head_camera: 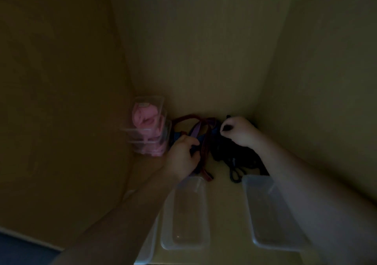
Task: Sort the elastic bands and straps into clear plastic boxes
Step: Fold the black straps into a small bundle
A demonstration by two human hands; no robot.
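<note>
1. Sorting looks partly done: stacked boxes [162, 109] left of the left grip [183, 154] already hold pink pieces [142, 118].
2. Left grip clasps coloured straps [205, 142]; right grip [238, 132] pinches black bands [230, 156] beneath it.
3. Nearer than the grips, left box [187, 220] and right box [265, 220] sit empty.

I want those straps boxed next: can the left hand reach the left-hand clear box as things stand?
Probably yes. The left hand grips the coloured straps just behind that clear box, which looks open-topped, and nothing shows between them.
</note>
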